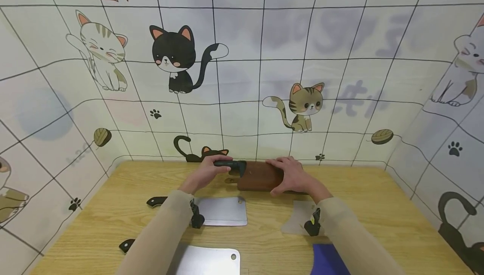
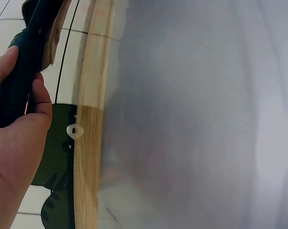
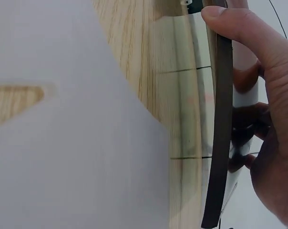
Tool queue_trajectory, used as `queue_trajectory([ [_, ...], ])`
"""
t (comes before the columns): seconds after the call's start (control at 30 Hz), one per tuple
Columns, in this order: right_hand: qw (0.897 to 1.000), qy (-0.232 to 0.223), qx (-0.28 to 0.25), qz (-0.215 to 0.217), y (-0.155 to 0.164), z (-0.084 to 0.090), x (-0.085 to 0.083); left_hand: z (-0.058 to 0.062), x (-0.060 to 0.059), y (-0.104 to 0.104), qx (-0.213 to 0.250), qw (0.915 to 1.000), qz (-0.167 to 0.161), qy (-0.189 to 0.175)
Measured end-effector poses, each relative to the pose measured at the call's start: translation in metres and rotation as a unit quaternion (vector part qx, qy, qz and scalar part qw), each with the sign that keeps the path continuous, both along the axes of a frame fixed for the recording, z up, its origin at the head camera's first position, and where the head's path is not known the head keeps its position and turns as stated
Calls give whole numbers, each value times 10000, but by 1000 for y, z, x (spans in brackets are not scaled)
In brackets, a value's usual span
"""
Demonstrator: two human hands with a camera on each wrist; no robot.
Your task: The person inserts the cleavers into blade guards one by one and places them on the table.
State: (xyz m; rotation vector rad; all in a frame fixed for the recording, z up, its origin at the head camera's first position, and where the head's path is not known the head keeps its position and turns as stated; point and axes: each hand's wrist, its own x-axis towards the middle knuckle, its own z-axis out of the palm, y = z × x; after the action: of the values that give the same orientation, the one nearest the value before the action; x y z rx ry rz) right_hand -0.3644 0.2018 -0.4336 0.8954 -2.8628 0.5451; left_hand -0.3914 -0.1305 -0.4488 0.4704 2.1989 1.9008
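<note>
Near the back of the wooden table, my left hand (image 1: 206, 174) grips a black knife handle (image 1: 230, 163), with fingers and thumb wrapped around it in the left wrist view. The handle lies at the left end of a broad brown leather sheath (image 1: 255, 178), whose small strap (image 1: 231, 180) sticks out to the left. My right hand (image 1: 293, 175) holds the sheath at its right part. In the right wrist view the thumb presses one side of its dark edge (image 3: 221, 119). A shiny surface (image 3: 244, 81) beside that edge mirrors the fingers. In the head view the blade is hidden.
A cleaver (image 1: 223, 211) with a black handle lies in front of the left hand. Another cleaver (image 1: 211, 262) lies nearer, partly covered by the left sleeve. A pale flat piece (image 1: 296, 216) and a blue one (image 1: 328, 260) lie by the right forearm. A cat-patterned wall covering stands behind.
</note>
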Motion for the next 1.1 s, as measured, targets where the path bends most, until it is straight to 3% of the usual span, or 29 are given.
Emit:
queue_trajectory([
  [0.23, 9999, 36, 141, -8, -7, -4, -5, -2, -2, 0, -233, 9997, 100, 28],
  [0.53, 9993, -121, 324, -135, -13, -10, -13, -6, -3, 0, -622, 9959, 652, -70],
  [0.8, 9982, -167, 554, -130, -17, -5, -22, -7, -9, 0, -634, 9932, 970, -75],
  [0.93, 9981, -310, 517, -146, -15, -8, -25, -8, -11, -4, -651, 9925, 1027, -122],
  [1.1, 9983, -427, 369, -159, -7, -16, -26, -5, -5, -12, -818, 9911, 1019, -246],
])
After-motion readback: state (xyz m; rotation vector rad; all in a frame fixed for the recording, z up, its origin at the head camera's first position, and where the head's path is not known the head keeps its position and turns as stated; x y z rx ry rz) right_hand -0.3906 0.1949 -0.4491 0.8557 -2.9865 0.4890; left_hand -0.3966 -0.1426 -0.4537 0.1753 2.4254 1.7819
